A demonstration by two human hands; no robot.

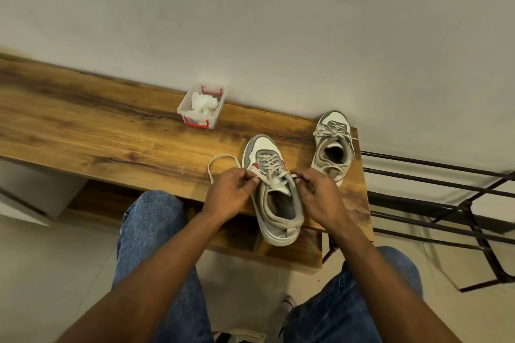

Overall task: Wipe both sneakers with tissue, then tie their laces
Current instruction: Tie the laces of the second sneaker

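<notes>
A grey and white sneaker (274, 195) with red side accents stands near the front edge of the wooden bench (111, 133), toe pointing away from me. My left hand (231, 192) pinches its left lace (220, 160), which loops out over the bench to the left. On the other side, my right hand (317, 195) pinches the right lace end beside the tongue. The second sneaker (333, 147) rests at the bench's far right corner with its laces in a bow.
A small clear box with red clips (202, 106) holds crumpled tissue at the back of the bench by the wall. A black metal rack (446, 203) stands right of the bench. My knees in jeans are below the bench edge.
</notes>
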